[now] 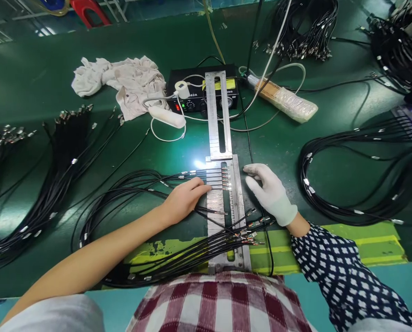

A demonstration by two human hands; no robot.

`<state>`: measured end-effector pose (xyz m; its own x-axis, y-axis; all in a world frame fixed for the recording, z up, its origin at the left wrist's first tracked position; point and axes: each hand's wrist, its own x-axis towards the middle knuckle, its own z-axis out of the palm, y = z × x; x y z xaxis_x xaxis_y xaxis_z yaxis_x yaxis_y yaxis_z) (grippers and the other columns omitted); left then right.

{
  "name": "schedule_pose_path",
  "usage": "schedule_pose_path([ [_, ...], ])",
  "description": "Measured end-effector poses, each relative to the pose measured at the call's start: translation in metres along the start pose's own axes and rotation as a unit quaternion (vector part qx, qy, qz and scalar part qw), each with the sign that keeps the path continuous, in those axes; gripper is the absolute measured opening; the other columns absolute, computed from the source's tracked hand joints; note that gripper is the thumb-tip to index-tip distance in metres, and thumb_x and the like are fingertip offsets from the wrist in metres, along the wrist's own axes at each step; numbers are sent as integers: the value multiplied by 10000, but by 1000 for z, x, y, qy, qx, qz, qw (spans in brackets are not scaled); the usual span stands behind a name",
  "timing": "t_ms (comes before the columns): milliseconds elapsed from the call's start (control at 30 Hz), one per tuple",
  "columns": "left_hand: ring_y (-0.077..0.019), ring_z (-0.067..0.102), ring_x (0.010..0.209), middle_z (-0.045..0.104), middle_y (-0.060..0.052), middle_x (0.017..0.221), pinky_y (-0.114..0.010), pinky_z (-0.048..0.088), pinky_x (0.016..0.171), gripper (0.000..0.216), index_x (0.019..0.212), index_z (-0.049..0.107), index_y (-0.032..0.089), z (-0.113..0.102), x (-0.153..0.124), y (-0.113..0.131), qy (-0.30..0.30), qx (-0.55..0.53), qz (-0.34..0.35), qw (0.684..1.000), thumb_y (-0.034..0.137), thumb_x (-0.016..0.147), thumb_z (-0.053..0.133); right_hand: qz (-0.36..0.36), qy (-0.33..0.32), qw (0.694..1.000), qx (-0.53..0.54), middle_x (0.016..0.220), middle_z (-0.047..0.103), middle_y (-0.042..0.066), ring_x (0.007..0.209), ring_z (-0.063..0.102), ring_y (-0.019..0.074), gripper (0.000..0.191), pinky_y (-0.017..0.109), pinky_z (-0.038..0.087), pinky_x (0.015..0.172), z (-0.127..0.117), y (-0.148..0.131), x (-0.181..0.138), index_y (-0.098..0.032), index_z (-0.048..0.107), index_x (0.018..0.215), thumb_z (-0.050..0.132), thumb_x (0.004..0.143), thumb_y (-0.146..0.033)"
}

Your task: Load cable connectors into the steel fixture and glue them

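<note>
My left hand (185, 199), bare, is closed at the left edge of a metal slotted fixture (238, 203), fingertips pinching a black cable (217, 187). Above it, several black cables lie side by side across the fixture, their stripped ends over the slot. My right hand (271, 191), in a white glove, hovers just right of the fixture. Its thumb and forefinger are a little apart, with nothing visible between them. Nearer my body, a loose bundle of black cables (188, 251) crosses the fixture, coloured wires showing at the ends.
A second slotted metal piece (211, 115) rises in front of a black control box (178, 99). White cloth (130, 83) lies left of it, a wrapped handle tool (289, 101) right. Cable bundles (67, 152) lie at left, coiled cables (306, 184) at right. A bright light shines beside the fixture.
</note>
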<state>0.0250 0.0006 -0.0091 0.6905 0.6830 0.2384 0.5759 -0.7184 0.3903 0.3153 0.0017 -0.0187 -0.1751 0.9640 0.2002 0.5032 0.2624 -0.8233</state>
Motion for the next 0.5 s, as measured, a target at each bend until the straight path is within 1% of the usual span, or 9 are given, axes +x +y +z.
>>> schedule_pose_path([
  [67,-150,609,845,633,-79,988,-238,520,747,256,1167,603,153,0,1,-3,-1,7,18,1000,127,1019,395,0,0,1000,-3,1170,668,63,1102,639,249,192,439,545,958,0,-2,0,-244,644,1112,528,959,-232],
  [200,-157,617,910,657,-83,1026,-252,515,799,295,1188,608,167,3,2,-7,4,0,44,999,136,1030,361,0,-4,1000,-11,1170,671,68,1106,634,250,188,440,536,959,0,-4,1,-239,648,1105,528,960,-234],
  [333,-182,585,950,653,-87,1033,-305,477,824,331,1187,642,179,4,-2,-6,26,44,72,996,133,1027,355,-4,-5,1000,-13,1163,673,65,1101,633,250,180,432,534,936,-1,-3,2,-237,649,1092,533,954,-234],
  [433,-192,534,893,623,-71,954,-330,414,775,355,1236,650,209,1,-7,-2,24,104,51,993,126,1018,382,-2,-7,1000,-13,1163,670,67,1080,634,249,187,417,531,897,-2,-3,3,-235,650,1096,524,958,-250],
  [500,-193,492,826,594,-63,893,-327,359,710,376,1267,646,217,-1,-9,1,9,135,37,990,116,1010,390,6,-14,999,-33,1074,685,61,995,644,243,198,406,520,856,0,-6,5,-233,657,1103,526,962,-278],
])
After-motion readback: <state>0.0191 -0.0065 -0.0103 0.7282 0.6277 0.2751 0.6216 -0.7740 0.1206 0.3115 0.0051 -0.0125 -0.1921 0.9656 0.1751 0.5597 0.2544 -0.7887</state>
